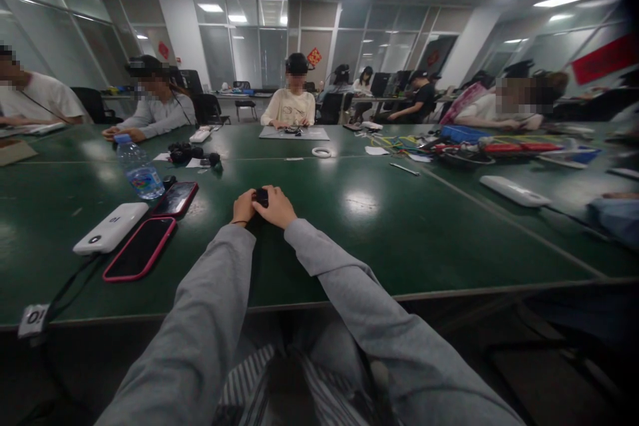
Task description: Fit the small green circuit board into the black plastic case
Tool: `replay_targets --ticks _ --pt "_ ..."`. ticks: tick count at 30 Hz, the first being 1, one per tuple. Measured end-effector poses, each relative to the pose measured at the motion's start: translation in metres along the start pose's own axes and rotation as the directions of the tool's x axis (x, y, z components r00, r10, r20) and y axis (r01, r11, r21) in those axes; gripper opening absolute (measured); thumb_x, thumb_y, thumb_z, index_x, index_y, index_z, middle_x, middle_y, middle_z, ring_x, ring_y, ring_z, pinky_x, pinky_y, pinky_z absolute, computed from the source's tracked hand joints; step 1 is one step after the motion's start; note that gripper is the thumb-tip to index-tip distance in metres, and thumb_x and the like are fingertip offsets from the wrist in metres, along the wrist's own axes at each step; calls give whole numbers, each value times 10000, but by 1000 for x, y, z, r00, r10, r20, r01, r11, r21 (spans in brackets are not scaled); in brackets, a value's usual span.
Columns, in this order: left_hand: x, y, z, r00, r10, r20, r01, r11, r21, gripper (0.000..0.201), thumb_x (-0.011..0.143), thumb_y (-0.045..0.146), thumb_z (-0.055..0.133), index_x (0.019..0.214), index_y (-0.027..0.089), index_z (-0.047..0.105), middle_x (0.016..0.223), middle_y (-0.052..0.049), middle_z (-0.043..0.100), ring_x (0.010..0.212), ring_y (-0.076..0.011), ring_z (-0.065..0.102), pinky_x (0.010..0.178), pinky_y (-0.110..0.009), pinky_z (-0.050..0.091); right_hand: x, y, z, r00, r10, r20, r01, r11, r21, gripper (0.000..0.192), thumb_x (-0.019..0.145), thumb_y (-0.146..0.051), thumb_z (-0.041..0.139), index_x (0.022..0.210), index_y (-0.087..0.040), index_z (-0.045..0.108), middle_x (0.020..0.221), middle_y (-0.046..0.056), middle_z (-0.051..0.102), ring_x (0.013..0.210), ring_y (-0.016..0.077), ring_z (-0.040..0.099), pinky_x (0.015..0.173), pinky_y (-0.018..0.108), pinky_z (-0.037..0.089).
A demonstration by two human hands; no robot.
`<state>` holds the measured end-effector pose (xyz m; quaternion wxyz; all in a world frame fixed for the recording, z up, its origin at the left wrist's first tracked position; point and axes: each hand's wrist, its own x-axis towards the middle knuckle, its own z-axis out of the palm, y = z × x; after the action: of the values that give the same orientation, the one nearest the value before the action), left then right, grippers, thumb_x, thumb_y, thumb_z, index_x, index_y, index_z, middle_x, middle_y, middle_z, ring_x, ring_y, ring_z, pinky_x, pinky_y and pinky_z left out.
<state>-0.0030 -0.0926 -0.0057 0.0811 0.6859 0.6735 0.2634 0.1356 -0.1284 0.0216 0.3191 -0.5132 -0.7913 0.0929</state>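
Both my hands meet over the green table (319, 233), wrapped round a small black block-like object (261, 197) whose kind I cannot make out. My left hand (243, 206) curls against its left side, with a dark band at the wrist. From the right, my right hand (277, 206) closes over it, fingers bent on top. Much of the object is hidden by the fingers. Left of my hands lie a phone with a red edge (176, 199) and a phone in a pink case (140, 249).
A white power bank (110, 227) with a cable and a water bottle (138, 168) stand at the left. Further off are black gear (192, 156), a white ring-shaped roll (321, 153), a wrench (404, 169) and tangled cables (409, 145). Another white power bank (514, 192) lies right. Several people sit around.
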Motion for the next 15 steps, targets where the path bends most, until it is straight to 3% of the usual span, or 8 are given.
replay_targets --ticks 3,6,8,10,13,15 --pt "5 -4 2 1000 -27 9 27 998 -59 254 842 207 464 1036 244 625 1040 -50 696 968 -190 634 803 -270 449 -6 -4 2 994 -6 107 11 998 -54 587 798 -376 575 1311 -147 404 1154 174 504 1042 294 564 907 429 458" --pt "9 -8 4 998 -59 -3 58 989 -134 269 833 199 464 1037 238 635 1045 -55 697 985 -196 632 819 -278 452 -3 -6 -3 993 41 114 -40 999 -11 508 793 -264 547 1283 -179 443 1131 151 521 1013 284 580 886 421 474" --pt "12 -9 6 997 -76 -17 72 981 -181 280 838 199 455 1052 227 633 1073 -63 690 1015 -193 623 844 -279 450 4 -7 -16 1000 9 8 -10 998 68 462 812 -233 523 1268 -191 459 1162 131 520 1059 258 560 929 400 458" --pt "15 -11 8 993 -108 -41 97 973 -209 279 853 214 435 1052 218 631 1101 -68 679 1037 -191 611 866 -287 446 13 -5 -36 977 -47 -209 77 988 136 450 870 -244 462 1314 -187 412 1245 119 488 1163 224 496 1006 375 409" --pt "19 -14 10 987 -147 -59 127 958 -258 283 877 253 407 1046 214 629 1115 -66 670 1035 -185 604 875 -298 447 23 8 -63 856 16 -516 72 986 151 479 949 -292 307 1410 -164 274 1358 135 392 1273 209 384 1064 395 344" --pt "20 -15 11 986 -156 -64 130 946 -296 298 887 266 392 1067 210 623 1118 -67 667 1032 -181 602 880 -300 447 26 24 -67 810 124 -574 -37 986 161 494 951 -293 283 1420 -138 263 1353 161 382 1273 226 376 1061 412 340"
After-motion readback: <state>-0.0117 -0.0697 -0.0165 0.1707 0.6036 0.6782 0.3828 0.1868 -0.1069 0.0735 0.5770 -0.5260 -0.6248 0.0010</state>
